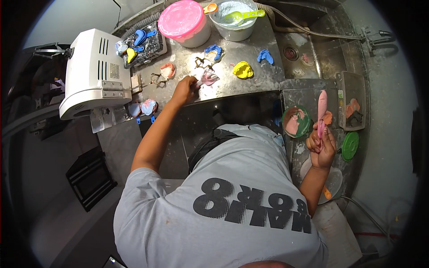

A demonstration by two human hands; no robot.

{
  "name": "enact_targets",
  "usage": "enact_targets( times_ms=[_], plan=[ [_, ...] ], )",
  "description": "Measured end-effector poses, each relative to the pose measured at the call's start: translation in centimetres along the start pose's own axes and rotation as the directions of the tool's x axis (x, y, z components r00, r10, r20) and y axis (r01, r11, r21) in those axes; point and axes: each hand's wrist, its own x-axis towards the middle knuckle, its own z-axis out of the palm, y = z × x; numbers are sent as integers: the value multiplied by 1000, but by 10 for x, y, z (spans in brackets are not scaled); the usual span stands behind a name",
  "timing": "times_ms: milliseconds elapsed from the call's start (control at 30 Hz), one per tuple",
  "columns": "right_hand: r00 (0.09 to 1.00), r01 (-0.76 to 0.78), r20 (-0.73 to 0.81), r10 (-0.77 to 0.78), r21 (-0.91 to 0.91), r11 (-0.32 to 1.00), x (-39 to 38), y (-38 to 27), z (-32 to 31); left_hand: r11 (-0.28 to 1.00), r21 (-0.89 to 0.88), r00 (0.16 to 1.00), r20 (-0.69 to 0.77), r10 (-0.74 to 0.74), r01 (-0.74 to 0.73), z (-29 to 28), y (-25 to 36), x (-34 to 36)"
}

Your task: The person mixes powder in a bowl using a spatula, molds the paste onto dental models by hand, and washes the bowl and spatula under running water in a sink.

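Observation:
Over the near edge of the steel counter, my left hand (184,90) is closed at the handle end of a dental impression tray (208,77) filled with pinkish material. My fingers partly hide the handle. My right hand (321,146) grips a mixing spatula (322,106) upright, its blade coated in pink plaster. Beside that hand sits a green mixing bowl (296,121) with pink plaster in it. Just beyond my left hand lie a blue impression (213,52) and an orange-pink impression (167,70) on a metal tray.
Yellow (242,70) and blue (265,56) impressions lie farther right. Behind stand a pink-lidded tub (184,22) and a powder bucket (232,27) with a green scoop. A white machine (96,71) is at left; a sink (297,58) and green lid (350,146) are at right.

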Motion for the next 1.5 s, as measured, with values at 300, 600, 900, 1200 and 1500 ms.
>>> enact_targets(
  times_ms=[300,600,900,1200,1500],
  plan=[
    [1000,-13,13,14,-39,999,1,1,7,224,-891,789,205,-579,395,37,28,-108],
    [991,-73,109,78,-54,996,24,3,22,207,-967,856,22,-516,150,29,53,-134],
    [993,-54,101,65,-111,992,35,8,33,326,-899,790,34,-612,292,49,4,-129],
    [993,-53,95,65,-128,990,17,5,20,434,-789,726,22,-687,435,9,17,-98],
    [994,-12,107,38,-229,973,16,4,30,227,-935,707,34,-706,272,40,47,56]
  ],
)
